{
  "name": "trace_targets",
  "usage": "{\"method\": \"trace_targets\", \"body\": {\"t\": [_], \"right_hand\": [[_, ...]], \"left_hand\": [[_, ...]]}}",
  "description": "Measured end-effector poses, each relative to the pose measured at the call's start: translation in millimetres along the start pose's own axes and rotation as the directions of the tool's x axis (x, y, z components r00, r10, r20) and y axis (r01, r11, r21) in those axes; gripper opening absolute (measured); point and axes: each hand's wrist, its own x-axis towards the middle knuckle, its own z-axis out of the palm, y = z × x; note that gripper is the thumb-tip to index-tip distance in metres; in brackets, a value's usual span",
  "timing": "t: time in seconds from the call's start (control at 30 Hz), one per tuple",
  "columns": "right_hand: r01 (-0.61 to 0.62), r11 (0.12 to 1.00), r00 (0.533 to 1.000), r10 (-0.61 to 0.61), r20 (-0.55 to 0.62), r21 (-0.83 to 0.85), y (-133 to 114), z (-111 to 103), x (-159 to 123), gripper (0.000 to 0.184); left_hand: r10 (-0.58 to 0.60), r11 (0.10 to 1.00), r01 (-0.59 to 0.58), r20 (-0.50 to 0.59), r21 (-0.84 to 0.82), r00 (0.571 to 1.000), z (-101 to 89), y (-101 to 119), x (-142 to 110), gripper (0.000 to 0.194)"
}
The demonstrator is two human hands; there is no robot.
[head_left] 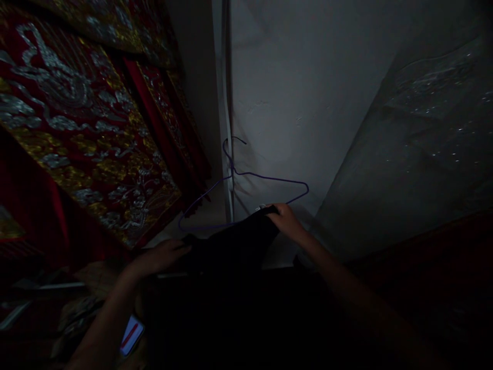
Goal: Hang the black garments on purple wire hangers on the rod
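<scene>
A black garment (234, 241) stretches between my two hands, its lower part lost in the dark. My left hand (164, 256) grips its left upper corner with closed fingers. On the other side my right hand (284, 218) pinches the upper right corner, where a small pale tag shows. Just beyond the garment is a thin purple wire hanger (265, 177), its hook up near a pale vertical strip on the wall. The garment's top edge covers part of the hanger's bottom bar; whether they touch, I cannot tell.
Red cloth with gold and silver embroidery (100, 128) hangs at the left. A grey wall (292, 82) stands ahead, with shiny clear plastic sheeting (435, 123) at the right. A lit phone (131, 336) with a red mark on its screen lies at lower left among dim clutter.
</scene>
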Motion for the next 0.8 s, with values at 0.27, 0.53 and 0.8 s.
{"method": "trace_targets", "body": {"t": [0.27, 0.53, 0.8], "right_hand": [[-0.105, 0.992, 0.994, 0.106, -0.017, 0.075, 1.7, 3.1, 1.7, 0.015], [-0.083, 0.967, 0.996, 0.091, -0.022, 0.239, -6.3, 49.8, -16.4, 0.022], [0.094, 0.975, 0.977, -0.051, -0.208, 0.199, -17.8, 20.3, -38.8, 0.036]], "left_hand": [[0.143, 0.990, -0.143, 0.041, 0.007, 0.989, -20.6, 18.8, 6.5, 0.020], [0.568, 0.776, -0.488, -0.107, 0.399, 0.816, 2.1, 73.7, 30.8, 0.017], [0.547, 0.731, -0.507, 0.052, 0.456, 0.835, 6.8, 76.1, 52.7, 0.037]]}}
